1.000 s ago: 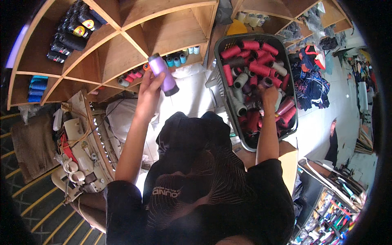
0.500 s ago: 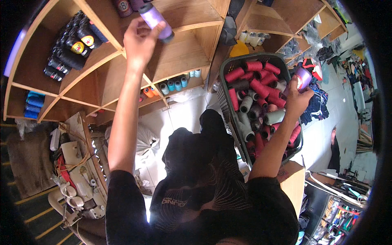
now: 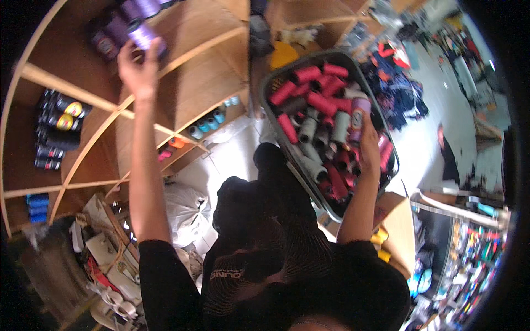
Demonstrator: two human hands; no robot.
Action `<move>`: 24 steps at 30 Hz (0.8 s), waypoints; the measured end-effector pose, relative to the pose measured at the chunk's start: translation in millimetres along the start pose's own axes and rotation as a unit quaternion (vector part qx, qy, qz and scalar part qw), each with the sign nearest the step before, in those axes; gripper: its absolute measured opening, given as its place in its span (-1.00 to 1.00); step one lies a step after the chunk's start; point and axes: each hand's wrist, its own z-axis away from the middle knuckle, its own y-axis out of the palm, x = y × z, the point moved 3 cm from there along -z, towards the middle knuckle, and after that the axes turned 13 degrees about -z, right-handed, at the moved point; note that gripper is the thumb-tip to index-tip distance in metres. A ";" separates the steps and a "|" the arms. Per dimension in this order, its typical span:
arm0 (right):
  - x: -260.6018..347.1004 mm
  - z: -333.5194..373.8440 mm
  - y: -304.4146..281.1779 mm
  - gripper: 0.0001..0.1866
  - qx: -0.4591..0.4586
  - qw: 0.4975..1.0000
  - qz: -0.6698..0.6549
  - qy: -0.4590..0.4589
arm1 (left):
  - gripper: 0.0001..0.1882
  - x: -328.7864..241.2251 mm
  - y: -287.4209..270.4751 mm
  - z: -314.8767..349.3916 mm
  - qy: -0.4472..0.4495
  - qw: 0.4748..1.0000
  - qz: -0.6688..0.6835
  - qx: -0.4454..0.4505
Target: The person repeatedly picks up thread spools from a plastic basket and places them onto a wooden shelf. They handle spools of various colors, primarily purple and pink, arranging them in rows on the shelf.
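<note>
My left hand is up at the wooden shelf, its fingers closed round a light purple thread spool. Right beside that spool, several darker purple spools stand in the same compartment. Over the dark plastic crate on the right, my right hand grips another purple thread spool, held nearly upright with its label showing. Red spools and grey spools lie jumbled in the crate beneath it.
Black spools, blue spools and teal spools fill other shelf compartments. A white plastic bag lies on the floor. At lower left is a sewing machine. Dark clothes lie beyond the crate, and a cardboard box stands near it.
The left hand has carried its purple spool left, up against the other purple spools. My right hand has come in over the crate with its spool. The whole view has swung right.
</note>
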 end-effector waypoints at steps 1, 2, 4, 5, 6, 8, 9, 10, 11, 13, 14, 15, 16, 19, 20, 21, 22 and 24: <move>-0.2 -0.9 -4.7 -0.43 -0.002 0.998 0.048 -0.044 | -0.41 -3.7 1.3 1.7 0.004 1.000 0.006 0.003; 3.7 -4.6 0.4 -0.42 -0.034 0.977 0.191 -0.084 | -0.38 -0.4 1.7 2.0 0.025 1.000 0.002 -0.003; 5.0 -5.5 2.8 -0.37 0.001 0.959 0.250 -0.132 | -0.39 -9.0 -0.4 7.4 -0.015 0.998 0.041 0.041; 11.3 -5.4 1.6 -0.31 0.012 0.946 0.283 -0.158 | -0.41 -7.8 -2.1 8.8 -0.011 0.997 0.043 0.062; 15.0 -10.2 -4.4 -0.33 0.016 0.924 0.324 -0.200 | -0.42 -11.1 -4.4 9.8 -0.010 0.997 0.033 0.075; 17.6 -18.6 -14.2 -0.38 0.024 0.871 0.402 -0.282 | -0.45 -16.7 -10.7 11.5 -0.007 0.995 0.014 0.103; 26.8 -13.0 -6.9 -0.39 0.012 0.876 0.406 -0.260 | -0.47 -14.4 -13.0 10.8 -0.003 0.995 0.014 0.103; 42.0 -4.0 -0.8 -0.39 0.001 0.880 0.411 -0.237 | -0.48 -12.3 -14.7 10.0 0.002 0.995 0.014 0.103; 59.0 5.1 9.0 -0.40 -0.009 0.884 0.414 -0.215 | -0.50 -10.7 -17.8 8.8 0.007 0.995 0.013 0.101; 82.6 16.3 14.9 -0.47 -0.062 0.874 0.424 -0.229 | -0.51 -14.4 -16.6 9.1 -0.001 0.994 0.007 0.109; 86.8 19.4 16.1 -0.47 -0.057 0.866 0.412 -0.277 | -0.52 -14.3 -16.6 9.6 -0.005 0.994 0.004 0.110; 90.5 22.3 19.3 -0.47 -0.051 0.856 0.399 -0.324 | -0.53 -14.7 -16.1 10.5 -0.004 0.995 0.018 0.101; 93.8 26.6 27.0 -0.50 -0.041 0.864 0.350 -0.359 | -0.55 -14.8 -14.9 12.1 -0.004 0.995 0.031 0.091; 92.4 34.1 56.2 -0.57 0.030 0.933 0.165 -0.318 | -0.55 -16.0 -18.2 11.8 0.013 0.997 -0.006 0.070; 90.4 35.2 61.7 -0.61 0.040 0.931 0.147 -0.330 | -0.54 -23.7 -18.4 12.6 0.013 0.997 -0.014 0.068; 87.7 34.8 67.5 -0.61 0.051 0.939 0.097 -0.325 | -0.53 -26.5 -19.3 13.4 0.014 0.997 -0.022 0.067; 85.1 33.6 74.5 -0.61 0.061 0.945 0.046 -0.318 | -0.44 -22.9 -17.3 13.2 0.014 0.996 -0.028 0.079; 81.7 40.2 93.4 -0.66 0.043 0.952 -0.070 -0.293 | -0.43 -2.1 -16.6 4.4 0.055 0.997 -0.013 0.054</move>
